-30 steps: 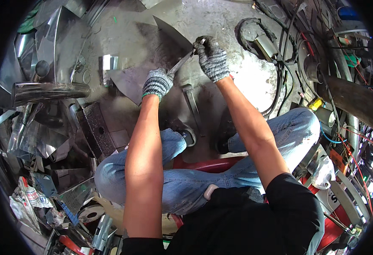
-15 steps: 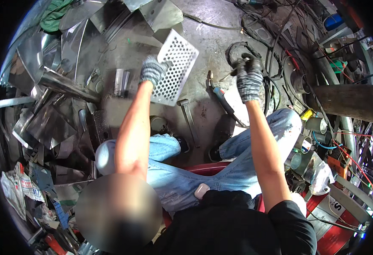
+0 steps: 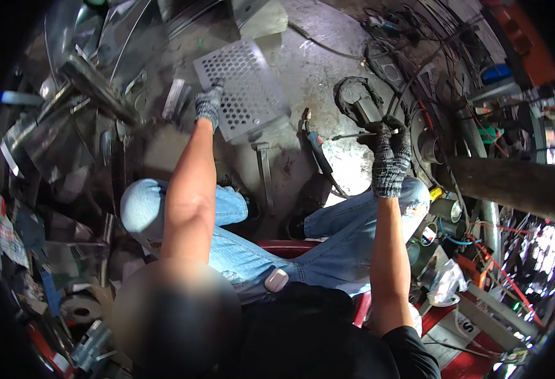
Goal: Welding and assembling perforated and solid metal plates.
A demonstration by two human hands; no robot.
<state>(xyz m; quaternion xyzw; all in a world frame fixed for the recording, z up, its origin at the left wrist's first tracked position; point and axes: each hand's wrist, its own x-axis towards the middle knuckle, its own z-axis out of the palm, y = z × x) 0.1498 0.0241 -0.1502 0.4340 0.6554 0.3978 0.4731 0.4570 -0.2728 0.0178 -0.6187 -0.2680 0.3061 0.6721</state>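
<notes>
My left hand (image 3: 208, 105), in a grey knit glove, grips the left edge of a perforated metal plate (image 3: 266, 95), a bent-edged sheet with rows of round holes. The plate lies tilted over the floor in front of me. On the right, my right hand (image 3: 391, 163), gloved alike, is closed round a thin rod-like tool (image 3: 348, 136) that points left; its exact kind is unclear. Between the hands a welding torch (image 3: 317, 150) rests on the floor. A flat metal bar (image 3: 264, 172) lies just below the plate.
Metal sheets and tubes (image 3: 94, 82) are heaped at the left. Cables (image 3: 396, 69) tangle at the far right, near a dark cable loop (image 3: 341, 95). A thick round beam (image 3: 505, 186) juts in from the right. Short pipe pieces (image 3: 445, 210) stand beside my right knee.
The perforated plate has turned and now faces up more, its top leaning left. My right hand has come nearer to me, and the thin tool shows more plainly. The whole view has shifted slightly.
</notes>
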